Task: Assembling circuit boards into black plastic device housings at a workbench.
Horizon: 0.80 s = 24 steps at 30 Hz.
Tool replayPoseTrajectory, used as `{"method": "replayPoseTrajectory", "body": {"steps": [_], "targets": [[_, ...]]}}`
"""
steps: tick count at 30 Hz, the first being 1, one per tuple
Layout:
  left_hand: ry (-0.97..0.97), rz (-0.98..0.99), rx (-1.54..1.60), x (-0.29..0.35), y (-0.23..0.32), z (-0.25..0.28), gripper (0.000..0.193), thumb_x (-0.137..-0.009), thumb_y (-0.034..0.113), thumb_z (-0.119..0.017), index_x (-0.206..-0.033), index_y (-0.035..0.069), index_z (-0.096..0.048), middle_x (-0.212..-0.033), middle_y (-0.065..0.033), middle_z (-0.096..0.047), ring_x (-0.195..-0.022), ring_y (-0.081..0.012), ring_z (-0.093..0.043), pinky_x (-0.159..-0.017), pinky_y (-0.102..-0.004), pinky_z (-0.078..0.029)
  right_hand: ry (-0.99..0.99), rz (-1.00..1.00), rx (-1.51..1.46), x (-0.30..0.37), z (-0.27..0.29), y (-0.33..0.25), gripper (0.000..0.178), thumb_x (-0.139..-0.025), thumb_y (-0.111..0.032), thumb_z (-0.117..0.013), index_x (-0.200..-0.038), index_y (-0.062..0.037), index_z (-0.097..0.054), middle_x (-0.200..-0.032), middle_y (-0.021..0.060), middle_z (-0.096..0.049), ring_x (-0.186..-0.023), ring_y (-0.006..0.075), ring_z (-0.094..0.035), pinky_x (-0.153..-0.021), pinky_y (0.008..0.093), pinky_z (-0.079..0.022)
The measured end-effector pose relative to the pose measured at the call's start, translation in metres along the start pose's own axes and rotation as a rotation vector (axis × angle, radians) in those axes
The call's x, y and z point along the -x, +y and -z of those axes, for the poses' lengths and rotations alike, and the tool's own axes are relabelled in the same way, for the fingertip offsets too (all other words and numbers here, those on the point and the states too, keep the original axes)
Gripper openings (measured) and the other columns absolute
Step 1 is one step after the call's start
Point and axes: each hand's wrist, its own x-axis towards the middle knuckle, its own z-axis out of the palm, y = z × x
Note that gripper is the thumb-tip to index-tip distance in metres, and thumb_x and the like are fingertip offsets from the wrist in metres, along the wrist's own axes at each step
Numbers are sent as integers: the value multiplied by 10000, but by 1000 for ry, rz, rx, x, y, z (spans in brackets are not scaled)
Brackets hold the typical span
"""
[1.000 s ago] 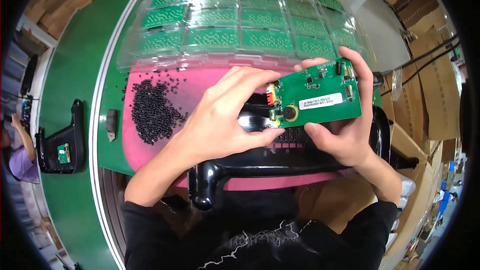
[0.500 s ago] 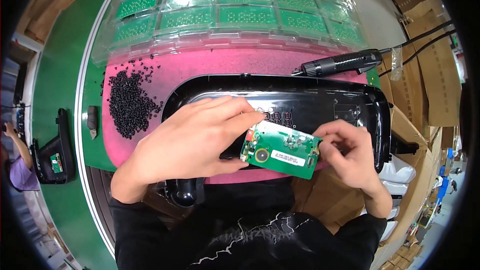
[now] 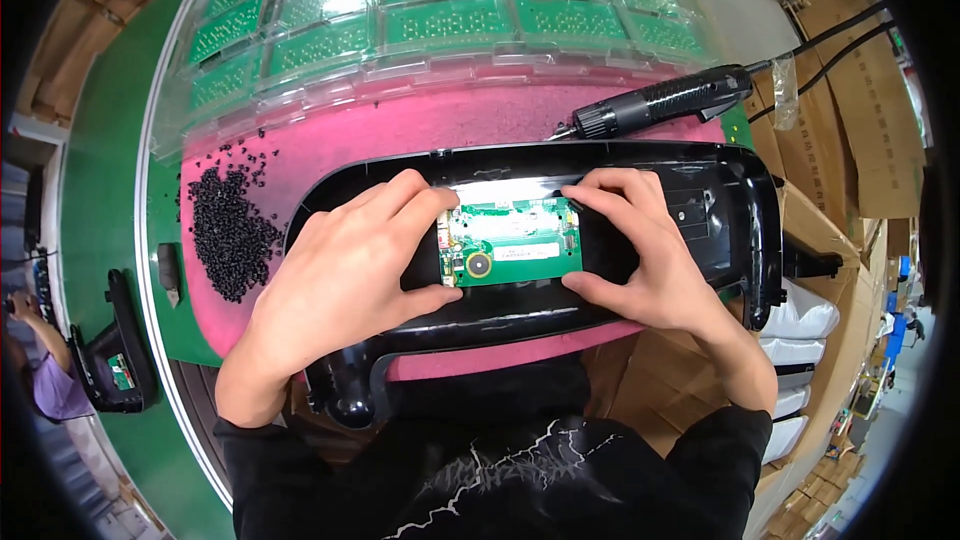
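Observation:
A green circuit board [image 3: 520, 267] with a white label and a round black buzzer lies level over the middle of a long black plastic housing [image 3: 640, 300]. My left hand [image 3: 350, 265] grips its left edge between thumb and fingers. On the opposite edge, my right hand [image 3: 640, 245] holds it the same way, fingers at the far corner and thumb at the near one. Whether the board touches the housing floor cannot be made out. The housing rests on a pink mat [image 3: 440, 115], its open side facing up.
Black screws [image 3: 232, 235] are heaped on the mat's left side. Behind the housing lies a black electric screwdriver [image 3: 660, 105] with its cable. Clear trays of green boards [image 3: 440, 20] stand at the back. Another housing [image 3: 115, 350] and a person's arm [image 3: 45, 325] show far left.
The board has gone from tilted above the housing's near edge to level over its middle. My right hand has shifted to grip the board's whole right edge.

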Motion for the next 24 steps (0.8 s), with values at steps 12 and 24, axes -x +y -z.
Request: {"method": "replayPoseTrajectory", "body": {"steps": [12, 24], "targets": [[-43, 51, -43, -1, 2, -2, 643, -641, 220, -863, -1195, 69, -573, -1065, -69, -582, -924, -303, -628, -691, -402, -517, -2, -1, 73, -3, -4, 1, 693, -689, -125, -832, -1312, -24, -546, -1254, 146, -494, -1089, 324, -464, -960, 416, -428], [10, -66, -68, 13, -1, -4, 577, -706, 204, -823, -1173, 20, -539, -1063, -93, -536, -1010, -265, -617, -711, -360, -560, 12, -16, 148, -1, -8, -10, 681, -661, -95, -801, -1291, 2, -559, -1249, 168, -491, -1139, 357, -452, -1000, 427, -398]]}}
